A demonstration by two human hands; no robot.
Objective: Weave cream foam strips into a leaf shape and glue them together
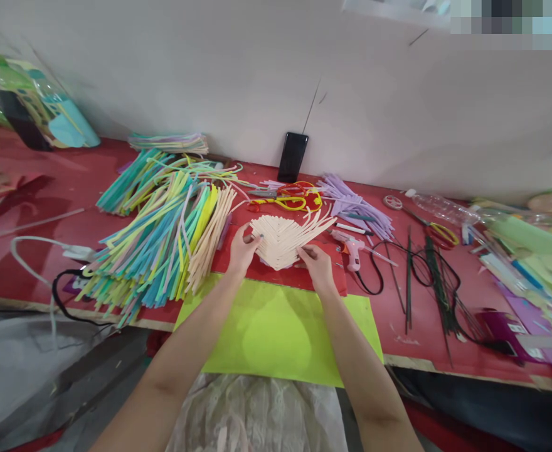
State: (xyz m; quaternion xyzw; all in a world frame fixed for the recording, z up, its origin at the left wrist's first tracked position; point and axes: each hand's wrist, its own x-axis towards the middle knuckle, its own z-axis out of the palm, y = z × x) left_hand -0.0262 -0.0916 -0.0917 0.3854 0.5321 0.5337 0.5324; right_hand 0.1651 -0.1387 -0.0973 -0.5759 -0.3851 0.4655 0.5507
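In the head view, a cream piece of layered strips [276,242] is held just beyond the yellow-green sheet [276,333], over the red table [393,342]. Its left edge is pinched by the left hand [243,250], its right edge by the right hand [318,263]. Left of the sheet, a multicolored bundle [148,245] is heaped; beyond the sheet's right corner, a pink glue gun [353,256] is laid. Farther beyond the sheet, a black phone [293,157] is propped against the wall [238,81].

Left forearm [191,342]: bare behind left hand [242,251]
Right forearm [351,342]: bare behind right hand [318,263]
Garment [266,414]: cream, gathered, lace-like, below both hands
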